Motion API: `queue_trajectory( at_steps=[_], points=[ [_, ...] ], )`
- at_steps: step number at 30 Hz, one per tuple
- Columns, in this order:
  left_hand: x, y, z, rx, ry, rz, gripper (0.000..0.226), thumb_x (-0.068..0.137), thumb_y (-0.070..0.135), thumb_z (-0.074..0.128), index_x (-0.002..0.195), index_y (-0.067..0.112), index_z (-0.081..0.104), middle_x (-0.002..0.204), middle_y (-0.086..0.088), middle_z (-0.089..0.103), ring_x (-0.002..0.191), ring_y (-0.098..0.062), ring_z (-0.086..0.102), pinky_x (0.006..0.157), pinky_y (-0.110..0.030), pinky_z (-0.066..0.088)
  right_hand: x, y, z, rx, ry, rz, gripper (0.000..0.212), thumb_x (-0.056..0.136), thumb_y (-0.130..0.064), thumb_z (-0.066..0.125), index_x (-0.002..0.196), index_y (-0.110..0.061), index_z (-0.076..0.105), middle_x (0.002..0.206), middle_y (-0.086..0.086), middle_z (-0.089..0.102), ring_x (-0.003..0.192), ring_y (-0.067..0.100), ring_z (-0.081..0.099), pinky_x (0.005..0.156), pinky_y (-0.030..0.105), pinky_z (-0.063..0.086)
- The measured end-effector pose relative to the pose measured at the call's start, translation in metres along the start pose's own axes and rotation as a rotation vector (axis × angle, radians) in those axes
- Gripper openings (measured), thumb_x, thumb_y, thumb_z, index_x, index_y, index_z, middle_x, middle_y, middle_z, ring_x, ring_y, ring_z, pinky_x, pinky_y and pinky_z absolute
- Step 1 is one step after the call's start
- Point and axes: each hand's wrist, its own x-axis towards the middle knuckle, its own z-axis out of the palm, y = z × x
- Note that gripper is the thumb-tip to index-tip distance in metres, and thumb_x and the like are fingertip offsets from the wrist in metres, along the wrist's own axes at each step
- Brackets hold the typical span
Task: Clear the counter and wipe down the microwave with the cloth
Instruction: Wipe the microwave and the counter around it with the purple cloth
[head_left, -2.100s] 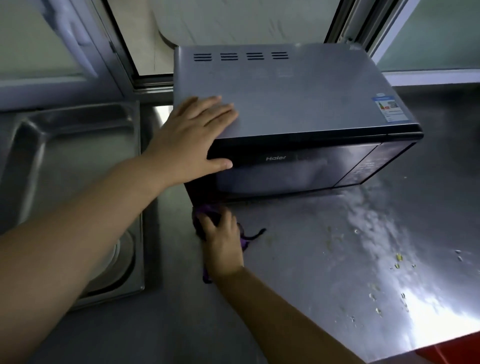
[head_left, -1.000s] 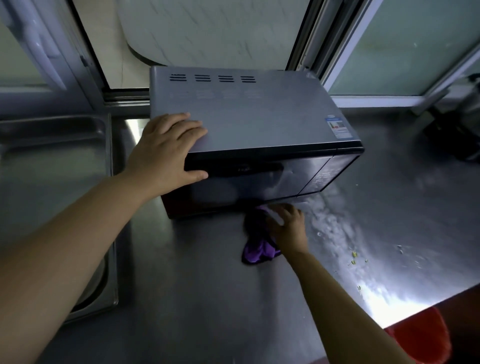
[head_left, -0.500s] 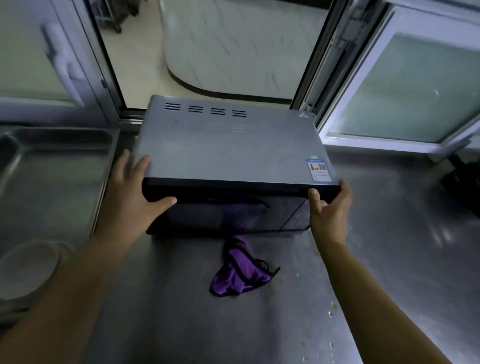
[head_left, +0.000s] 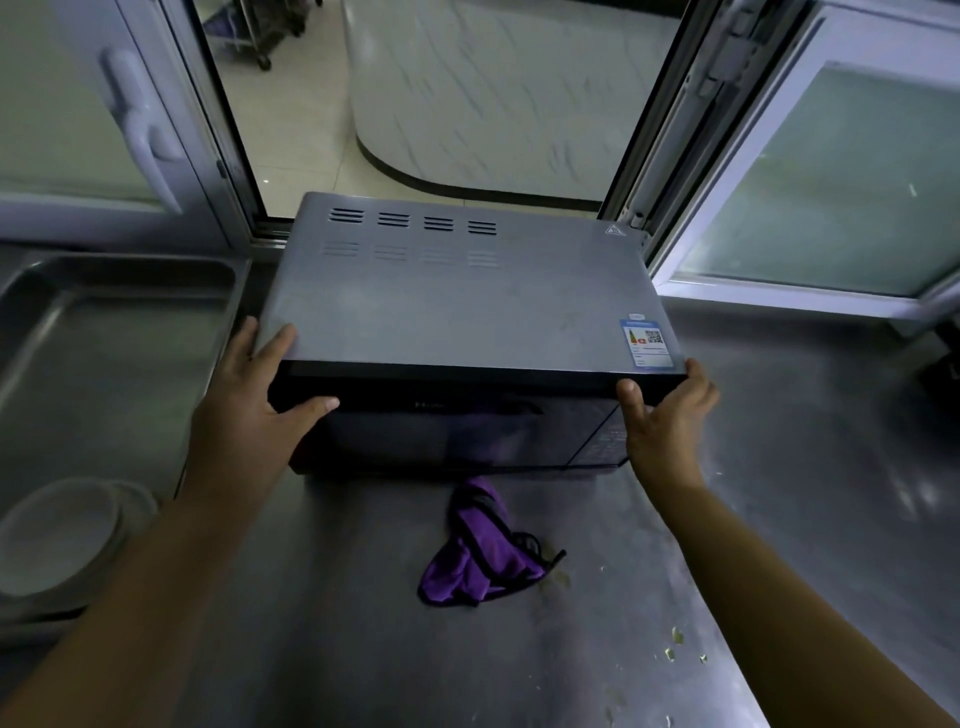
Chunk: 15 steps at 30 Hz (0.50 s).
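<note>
Standing on a stainless steel counter, square to an open window, is one microwave: grey metal top, black glass door facing the person. Four rows of vent slots are cut along the top's rear edge, with a fainter second set just in front of them. A small triangular warning mark sits at the rear right corner of the top; its symbol is too small to read. A blue and white energy label is stuck at the front right corner of the top, bearing a QR code and a coloured arrow scale; its printed text is illegible. A brand name sits on the upper band of the door, too dim to read with certainty. Left hand: grasping the microwave's front left corner, fingers curled over the top edge, thumb pressed on the door front. Right hand: grasping the front right corner, thumb on the door face, fingers wrapped around the right side. One cloth, purple with dark edging, lies crumpled on the counter just in front of the microwave door, between the two forearms, touched by neither hand. Pale food crumbs are scattered on the counter to the right of the cloth. A steel sink adjoins the counter on the left, with a white bowl at its near end.
</note>
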Motion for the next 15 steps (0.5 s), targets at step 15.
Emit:
queue_trajectory(
  at_steps=[15],
  points=[
    [0.015, -0.009, -0.015, 0.040, -0.022, -0.034, 0.069, 0.074, 0.018, 0.076, 0.136, 0.014, 0.046, 0.152, -0.008, 0.026, 0.137, -0.024, 0.028, 0.107, -0.035, 0.028, 0.007, -0.014, 0.022, -0.021, -0.068, -0.024, 0.081, 0.084, -0.035, 0.059, 0.140, 0.006, 0.018, 0.136, 0.025, 0.023, 0.126, 0.034, 0.033, 0.107, 0.029, 0.028]
  ],
)
